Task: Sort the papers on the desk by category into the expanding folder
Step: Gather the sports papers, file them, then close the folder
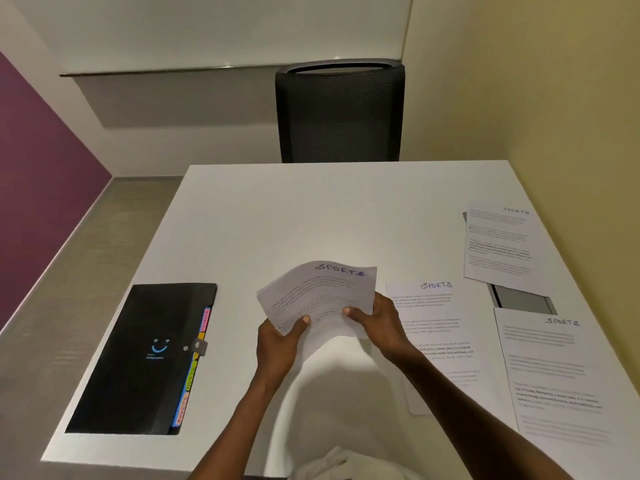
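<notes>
- A purple wall [41, 188] stood far left of the fingers, above a pale striped floor [69, 306].
- The expanding folder [138, 358], flat, black and matte, lay closed on the table [277, 209] well left of the fingers; a blue smiley mark showed on its cover, and coloured index tabs [194, 368] lined its right edge beside a small snap strap.
- The left hand [277, 344] pinched the lower left edge of a held sheet [318, 299], thumb on top, fingers closed beneath it.
- That sheet was thin white paper, bowed and curling above the table, printed with text and headed "SPORTS" in blue handwriting.
- The right hand [377, 323] gripped the sheet's right side, its fingers [353, 311] closed on the paper.
- Just right of the fingers a second "SPORTS" page [436, 306] lay flat, partly under the right forearm.
- Further right lay a nearer page [554, 375] and a farther page [502, 247], both headed "SPORTS"; a grey rectangular slot [523, 301] showed between them.
- The table was smooth, white and square-edged; beyond the fingers stood a black mesh chair [339, 116] against pale cream walls.
</notes>
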Motion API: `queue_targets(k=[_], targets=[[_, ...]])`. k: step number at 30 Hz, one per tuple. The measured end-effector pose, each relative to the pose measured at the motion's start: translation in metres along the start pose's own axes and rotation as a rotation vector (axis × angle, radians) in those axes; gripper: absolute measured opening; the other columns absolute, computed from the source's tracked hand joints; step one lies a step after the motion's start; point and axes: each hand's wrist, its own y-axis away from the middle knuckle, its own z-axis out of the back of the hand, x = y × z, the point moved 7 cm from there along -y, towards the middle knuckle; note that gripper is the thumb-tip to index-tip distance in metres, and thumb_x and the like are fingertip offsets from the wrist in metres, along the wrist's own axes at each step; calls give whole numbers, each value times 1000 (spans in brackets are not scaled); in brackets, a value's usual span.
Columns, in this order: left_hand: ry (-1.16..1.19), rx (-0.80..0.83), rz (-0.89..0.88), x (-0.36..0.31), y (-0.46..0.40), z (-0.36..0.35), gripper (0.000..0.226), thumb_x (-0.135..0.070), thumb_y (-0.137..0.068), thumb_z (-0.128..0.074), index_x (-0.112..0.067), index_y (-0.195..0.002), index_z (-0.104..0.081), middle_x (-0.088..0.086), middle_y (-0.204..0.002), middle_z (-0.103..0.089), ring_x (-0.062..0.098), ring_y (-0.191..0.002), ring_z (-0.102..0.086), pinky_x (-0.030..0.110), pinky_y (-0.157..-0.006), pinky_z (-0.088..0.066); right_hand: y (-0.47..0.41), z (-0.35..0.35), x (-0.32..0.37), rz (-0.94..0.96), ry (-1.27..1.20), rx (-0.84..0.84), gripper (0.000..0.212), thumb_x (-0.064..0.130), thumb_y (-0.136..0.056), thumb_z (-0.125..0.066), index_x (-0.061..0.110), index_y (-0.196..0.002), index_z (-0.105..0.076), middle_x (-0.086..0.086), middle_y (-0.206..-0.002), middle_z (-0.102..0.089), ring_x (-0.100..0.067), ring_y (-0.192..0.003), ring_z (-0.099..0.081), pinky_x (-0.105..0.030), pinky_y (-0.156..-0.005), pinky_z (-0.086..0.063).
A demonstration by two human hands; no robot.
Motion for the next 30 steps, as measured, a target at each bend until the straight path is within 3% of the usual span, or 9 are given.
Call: queue_targets(k=[6,13,16,17,18,19,23,26,30], targets=[[-74,69,8,18,-12,3,31,-24,-86,-76,-24,-116,-67,-9,-106,-72,12,-96,-69,26,-76,-59,4,-6,-29,-61,80,-55,30,13,-87,-69,29,-111,-64,16,-101,-70,1,-89,-66,-24,-79,-55],[-173,178,-54,-4,-36,-1,27,-25,-93,-67,-20,-119,-65,-6,-107,-70,13,-96,-67,13,-68,-47,6,-1,-21,-39,173,-137,33,15,-83,-74,12,-115,-68,2,-106,-72,-15,-94,-68,-26,-78,-54],[-121,213,-39,-18,-50,-3,24,-27,-93,-67,-16,-114,-68,12,-93,-74,32,-101,-64,40,-74,-56,8,8,-21,-46,202,-141,12,17,-83,-75,12,-86,-65,10,-79,-69,-1,-71,-61,-19,-65,-48],[-113,236,-11,-18,-54,-5,21,-28,-94,-66,-15,-110,-68,21,-106,-58,34,-101,-54,41,-66,-56,10,12,-20,-32,214,-160,20,18,-84,-75,12,-76,-58,9,-68,-62,1,-61,-52,-18,-59,-42],[-85,275,22,-20,-54,-8,18,-28,-94,-65,-14,-106,-67,-15,-69,-47,9,-75,-33,34,-58,-50,12,16,-21,-27,223,-171,26,21,-84,-74,9,-74,-53,1,-65,-58,-3,-59,-48,-22,-58,-39],[-43,313,54,-20,-55,-12,17,-27,-93,-67,-16,-106,-66,-3,-65,-68,24,-56,-56,28,-62,-49,14,19,-20,-30,222,-181,29,26,-84,-73,5,-77,-54,-9,-71,-62,-8,-62,-52,-27,-61,-41],[153,482,152,-19,-54,-31,45,-27,-85,-74,-15,-127,-63,1,-120,-72,19,-115,-65,45,-110,-39,22,33,-15,-28,189,-138,16,12,-88,-69,15,-77,-58,20,-66,-65,8,-60,-52,-10,-60,-39],[129,563,192,-23,-43,-43,46,-34,-89,-72,-19,-131,-60,-2,-122,-70,16,-117,-63,44,-112,-35,29,44,-16,-21,172,-114,19,20,-88,-71,11,-104,-66,5,-98,-73,-6,-81,-64,-16,-70,-48],[147,469,219,-20,-32,-58,27,-17,-97,-61,-14,-125,-62,-4,-111,-69,2,-87,-66,28,-92,-48,34,73,-33,-114,309,-150,35,34,-88,-67,8,-72,-50,-1,-61,-51,-18,-55,-46,-30,-58,-36]])
